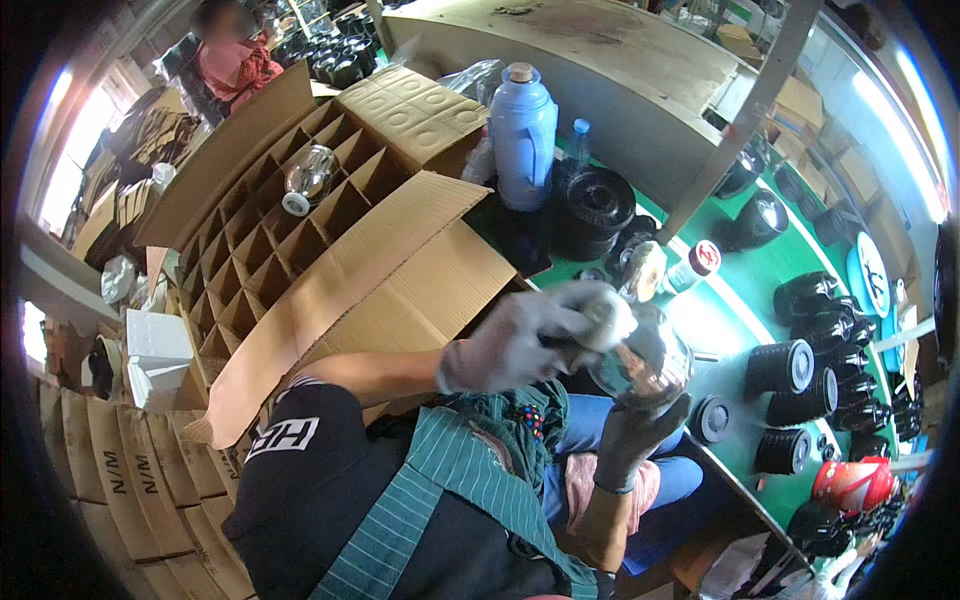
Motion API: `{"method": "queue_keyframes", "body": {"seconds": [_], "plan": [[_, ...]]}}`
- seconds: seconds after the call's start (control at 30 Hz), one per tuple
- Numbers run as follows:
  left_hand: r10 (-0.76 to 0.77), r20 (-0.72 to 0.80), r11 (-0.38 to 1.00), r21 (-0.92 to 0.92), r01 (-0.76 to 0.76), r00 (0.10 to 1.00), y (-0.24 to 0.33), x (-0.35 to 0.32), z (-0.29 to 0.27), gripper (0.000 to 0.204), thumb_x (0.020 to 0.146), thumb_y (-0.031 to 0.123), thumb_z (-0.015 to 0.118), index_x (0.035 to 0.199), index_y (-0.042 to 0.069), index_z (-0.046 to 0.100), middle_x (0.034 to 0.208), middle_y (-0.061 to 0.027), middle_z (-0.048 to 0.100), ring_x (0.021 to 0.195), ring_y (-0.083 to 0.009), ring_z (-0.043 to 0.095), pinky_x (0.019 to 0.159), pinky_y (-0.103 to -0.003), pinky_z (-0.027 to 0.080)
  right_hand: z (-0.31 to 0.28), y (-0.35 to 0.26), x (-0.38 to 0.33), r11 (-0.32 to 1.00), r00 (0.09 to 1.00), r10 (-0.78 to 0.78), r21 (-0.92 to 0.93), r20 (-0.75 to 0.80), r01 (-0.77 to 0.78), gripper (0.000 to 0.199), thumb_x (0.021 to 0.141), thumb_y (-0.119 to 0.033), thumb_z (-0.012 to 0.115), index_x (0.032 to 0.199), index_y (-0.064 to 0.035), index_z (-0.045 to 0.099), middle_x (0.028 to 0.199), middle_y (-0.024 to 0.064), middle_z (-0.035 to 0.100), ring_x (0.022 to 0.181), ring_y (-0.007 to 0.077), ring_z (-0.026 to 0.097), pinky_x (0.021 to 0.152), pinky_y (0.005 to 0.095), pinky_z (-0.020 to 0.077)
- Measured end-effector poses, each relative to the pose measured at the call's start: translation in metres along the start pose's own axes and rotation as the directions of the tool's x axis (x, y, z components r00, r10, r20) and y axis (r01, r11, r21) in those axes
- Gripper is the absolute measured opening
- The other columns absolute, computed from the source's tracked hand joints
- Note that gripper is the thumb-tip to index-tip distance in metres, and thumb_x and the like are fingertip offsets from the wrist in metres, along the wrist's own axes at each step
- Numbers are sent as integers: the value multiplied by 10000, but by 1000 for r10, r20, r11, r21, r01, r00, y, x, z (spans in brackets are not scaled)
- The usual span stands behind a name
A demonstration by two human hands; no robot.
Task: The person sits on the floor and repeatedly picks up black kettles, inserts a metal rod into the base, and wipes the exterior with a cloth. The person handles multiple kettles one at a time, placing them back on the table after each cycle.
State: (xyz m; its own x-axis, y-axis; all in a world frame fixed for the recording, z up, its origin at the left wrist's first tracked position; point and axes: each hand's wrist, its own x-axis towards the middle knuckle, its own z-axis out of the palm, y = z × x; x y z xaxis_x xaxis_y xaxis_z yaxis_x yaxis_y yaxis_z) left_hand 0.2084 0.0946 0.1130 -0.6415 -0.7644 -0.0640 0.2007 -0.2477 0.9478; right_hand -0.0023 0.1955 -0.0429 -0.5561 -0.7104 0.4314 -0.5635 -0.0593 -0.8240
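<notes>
My left hand (pixel 525 338), in a grey glove, is closed over the top end of a clear, shiny glass flask (pixel 645 365) held above my lap. Beneath the flask my right hand (pixel 640 435), also in a grey glove, cups its rounded underside. A similar glass flask (pixel 308 176) with a white end lies in one cell of the open cardboard box (pixel 330 270) with cardboard dividers to my left; the other cells in view look empty.
A blue vacuum jug (pixel 522 135) stands behind the box beside a stack of black discs (pixel 592 205). Several black cylindrical casings (pixel 800 370) lie on the green bench (pixel 750 270) at right. Another person (pixel 235 55) sits at far left. Flat cartons (pixel 110 480) are stacked below left.
</notes>
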Motion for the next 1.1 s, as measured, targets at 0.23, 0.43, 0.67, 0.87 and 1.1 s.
{"method": "queue_keyframes", "body": {"seconds": [0.23, 0.43, 0.67, 0.87, 1.1], "plan": [[609, -468, 793, 364, -488, 641, 71, -140, -117, 242, 1106, 151, 604, 1316, 51, 669, 1301, -79, 703, 1190, -183, 684, 995, -337, 574, 40, -128, 68, 362, 789, -182, 786, 587, -501, 717, 1108, -369, 534, 1690, -25, 293, 1650, 197, 439, 1525, 322, 448, 1223, 490, 394], [694, -485, 699, 279, -658, 531, 178, -194, -241, 257, 1119, 232, 597, 1286, 59, 688, 1293, -99, 737, 1199, -230, 701, 1188, -418, 527, -1, -201, 115, 782, 484, -562, 621, 671, 47, 378, 1003, -170, 663, 1324, 29, 672, 1238, 184, 719, 1107, 311, 721, 977, 408, 567], [373, -927, 746, 277, -606, 35, 173, -237, -533, 252, 1100, 225, 593, 1243, 37, 683, 1183, -126, 747, 1046, -261, 716, 1018, -354, 599, -70, -304, 116, 685, 280, -657, 399, 700, 610, 328, 894, -396, 825, 938, -86, 730, 815, 54, 725, 681, 191, 743, 589, 337, 602], [12, -993, 888, 64, -455, -117, 51, -285, -635, 278, 1005, 385, 654, 1110, 132, 701, 1062, -41, 737, 858, -224, 669, 748, -370, 564, -61, -309, 106, 589, 332, -592, 112, 734, 800, 329, 872, -433, 814, 915, -127, 701, 824, 3, 673, 752, 154, 723, 625, 327, 600], [-62, -995, 998, -61, -13, -77, 63, -291, -615, 495, 943, 580, 670, 1239, 185, 716, 1218, -40, 654, 1065, -256, 571, 809, -467, 515, -62, -275, 79, 339, 396, -727, -208, 561, 918, 314, 916, -430, 732, 994, -127, 696, 914, -24, 667, 819, 134, 714, 692, 284, 578]]}}
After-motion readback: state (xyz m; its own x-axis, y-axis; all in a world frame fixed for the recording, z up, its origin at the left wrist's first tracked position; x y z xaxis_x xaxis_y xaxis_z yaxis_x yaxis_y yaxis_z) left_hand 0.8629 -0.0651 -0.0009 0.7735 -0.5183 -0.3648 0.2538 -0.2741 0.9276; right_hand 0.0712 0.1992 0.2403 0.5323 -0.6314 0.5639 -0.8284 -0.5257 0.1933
